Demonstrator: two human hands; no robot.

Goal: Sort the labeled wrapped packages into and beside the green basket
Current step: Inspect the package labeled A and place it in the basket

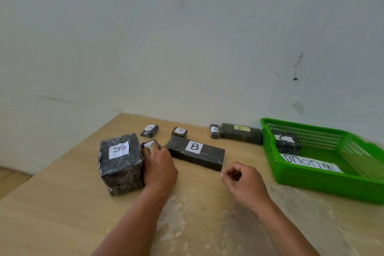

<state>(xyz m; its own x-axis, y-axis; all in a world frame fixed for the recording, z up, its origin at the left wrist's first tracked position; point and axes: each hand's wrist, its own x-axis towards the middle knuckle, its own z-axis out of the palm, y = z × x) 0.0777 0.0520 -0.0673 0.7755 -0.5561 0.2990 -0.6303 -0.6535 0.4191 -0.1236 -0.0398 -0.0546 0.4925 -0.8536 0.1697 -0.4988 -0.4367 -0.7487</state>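
View from the head camera over a wooden table [62,203] set against a pale wall [187,48].

The left hand [160,167] reaches forward, its fingers curled over a small packet [148,144] and gripping it. This packet sits on the table, squeezed between the large block [119,164] on its left and the flat B package [195,153] on its right. Its white label is mostly covered by the fingertips, so the letter cannot be read.

The right hand [242,181] hovers above the table near the front corner of the flat B package. Its fingers are curled inward against the thumb and hold nothing.

The green basket [311,181] stands at the right edge of the table. Inside it are the C package [287,143], at the back left, and a paper sheet [309,162] with handwriting that lies flat on the floor of the basket.

The long A package [241,135] (yellow label) lies just beside the basket's left wall, close to the pale wall. The short A package [215,131] stands at its left end. Further left, apart from each other, lie the upside-down packet [179,132] and the far packet [149,130]. All the packages are wrapped in dark film, and each bears a paper label.
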